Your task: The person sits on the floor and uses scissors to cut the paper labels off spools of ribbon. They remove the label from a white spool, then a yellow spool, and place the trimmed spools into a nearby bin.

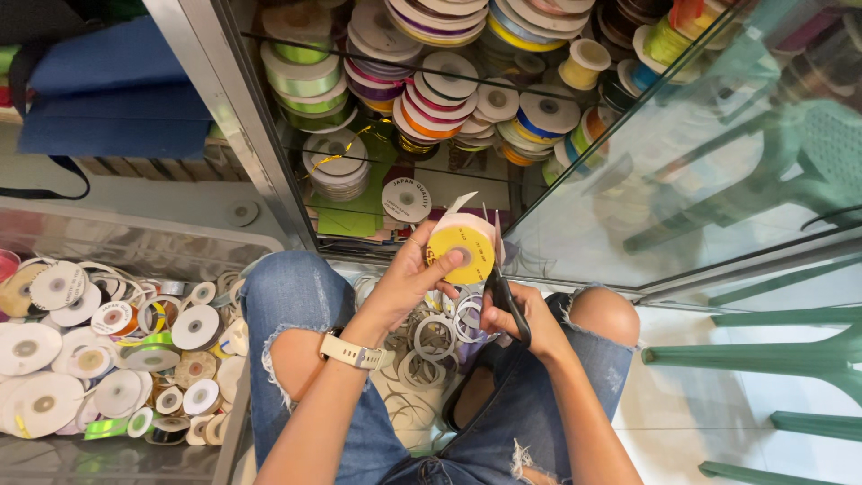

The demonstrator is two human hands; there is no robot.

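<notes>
Two hands share the work: the left hand (409, 278) clamps its grip on the round yellow-faced ribbon spool (461, 249) above the knees, so the right hand (516, 314), closed on black-handled scissors (505, 289), should snip squarely beside it.

1. Left hand (409, 274): raised above the knees, palm toward the camera, fingers curled closed, thumb pressed forward; wrist bent back.
2. Right hand (516, 314): lower, just beside the left, fingers closed in a grip.
3. Forearms: bare, converging upward.

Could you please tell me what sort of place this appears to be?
Probably a ribbon or craft-supply shop: a glass cabinet packed with ribbon spools, and a clear bin of more rolls beside it.
</notes>
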